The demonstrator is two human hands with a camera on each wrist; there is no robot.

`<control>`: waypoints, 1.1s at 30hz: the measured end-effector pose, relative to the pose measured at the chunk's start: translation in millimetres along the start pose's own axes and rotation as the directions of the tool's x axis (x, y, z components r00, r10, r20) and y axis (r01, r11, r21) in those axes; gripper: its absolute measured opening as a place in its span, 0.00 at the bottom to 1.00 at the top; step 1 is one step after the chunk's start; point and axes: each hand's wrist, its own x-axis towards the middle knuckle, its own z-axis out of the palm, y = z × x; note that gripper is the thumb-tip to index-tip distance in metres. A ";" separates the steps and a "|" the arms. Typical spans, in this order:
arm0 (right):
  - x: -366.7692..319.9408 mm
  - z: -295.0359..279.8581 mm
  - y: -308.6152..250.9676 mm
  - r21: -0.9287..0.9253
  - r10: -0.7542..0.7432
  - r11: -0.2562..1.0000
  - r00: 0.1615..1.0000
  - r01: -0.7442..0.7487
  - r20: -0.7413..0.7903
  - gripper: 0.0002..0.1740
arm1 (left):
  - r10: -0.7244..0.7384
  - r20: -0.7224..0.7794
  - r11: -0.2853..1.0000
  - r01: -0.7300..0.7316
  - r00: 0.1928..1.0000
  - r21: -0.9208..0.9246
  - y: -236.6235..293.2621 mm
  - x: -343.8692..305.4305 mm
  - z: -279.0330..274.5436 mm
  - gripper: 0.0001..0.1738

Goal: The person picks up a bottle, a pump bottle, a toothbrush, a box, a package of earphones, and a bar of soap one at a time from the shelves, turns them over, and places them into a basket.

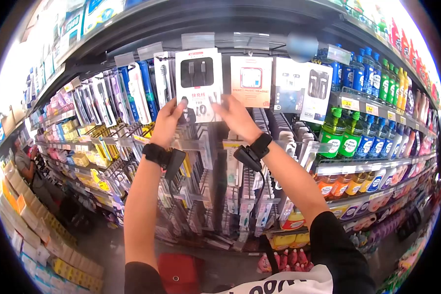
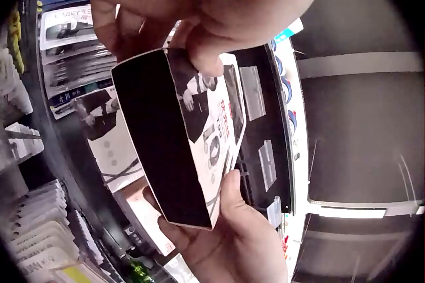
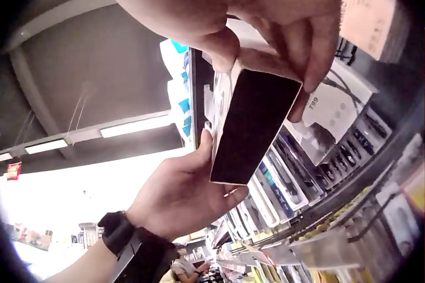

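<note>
At the far left of the head view, a person (image 1: 24,159) is beside the shelves. Toward the centre, at the upper left, packs of toothbrushes (image 1: 138,93) hang in rows. Next comes the left hand (image 1: 165,121), with a black strap (image 1: 155,154) on its wrist. Its grip is narrow and holds the lower left corner of a white box (image 1: 198,83), the thumb lying on the front. This box stands upright in the upper middle of the frame, and its dark window shows a cable. The right hand (image 1: 237,117) grips the lower right corner, also with the thumb in front and the fingers behind. In the left wrist view, the black bottom (image 2: 163,140) of the box faces the camera. Just to the right of the box in the head view is an orange box (image 1: 252,90), then a pack of earphones (image 1: 316,93). At the right, green bottles (image 1: 331,134) and blue bottles (image 1: 366,142) stand on a shelf (image 1: 362,169).
</note>
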 end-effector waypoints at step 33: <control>-0.9 12.0 3.4 0.045 -0.013 0.999 0.997 0.016 -0.082 0.25 | 0.118 -0.020 0.992 -0.117 0.993 0.049 -6.8 11.6 -5.0 0.23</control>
